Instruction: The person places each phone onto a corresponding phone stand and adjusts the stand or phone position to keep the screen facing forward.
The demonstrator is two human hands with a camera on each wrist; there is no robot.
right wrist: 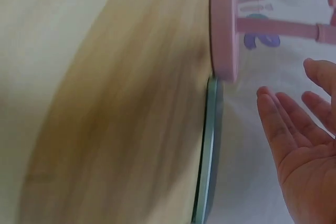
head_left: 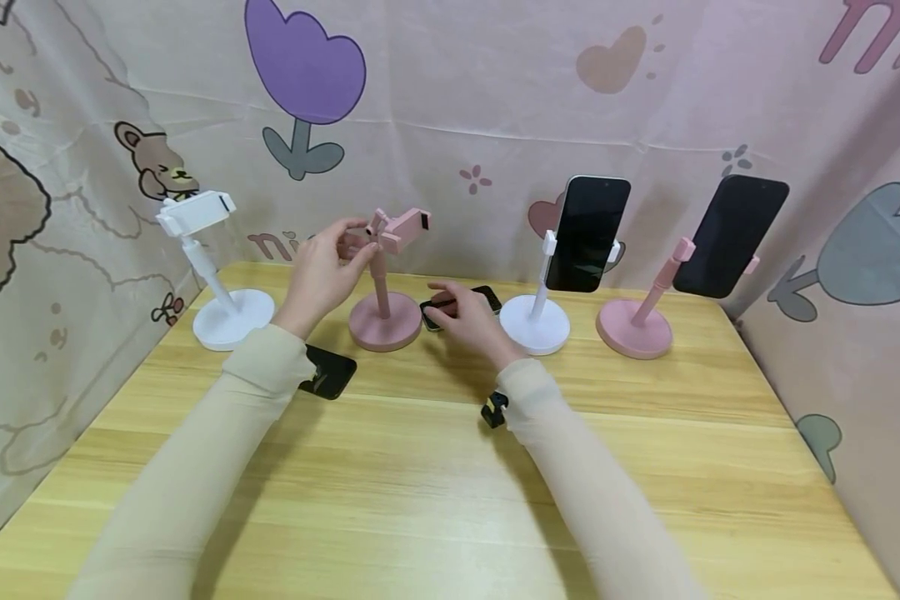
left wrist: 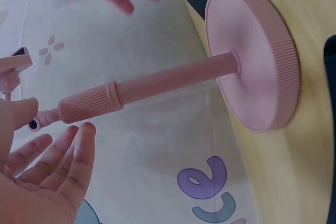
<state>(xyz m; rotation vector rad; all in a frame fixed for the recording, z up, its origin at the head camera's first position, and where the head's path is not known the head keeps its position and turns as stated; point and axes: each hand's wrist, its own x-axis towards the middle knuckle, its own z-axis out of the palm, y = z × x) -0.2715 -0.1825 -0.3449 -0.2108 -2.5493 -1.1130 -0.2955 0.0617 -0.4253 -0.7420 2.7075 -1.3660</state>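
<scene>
Near the far edge of the bench (head_left: 435, 492): left hand (head_left: 324, 271) at the neck of an empty pink stand (head_left: 381, 287); pinching or not, cannot tell. Right hand (head_left: 468, 318) relaxed, holding nothing, above a phone (head_left: 487, 294). Judged step: adjusting stand; next likely needs phone lifted.

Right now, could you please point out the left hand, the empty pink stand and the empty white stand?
Left hand (head_left: 321, 271), head view: back of the hand.
Empty pink stand (left wrist: 173, 81), left wrist view: pole.
Empty white stand (head_left: 208, 272), head view: pole.

pass: front tabletop (head_left: 427, 500) | block: left pink stand (head_left: 382, 302) | rear clearance: apparently slim
</scene>
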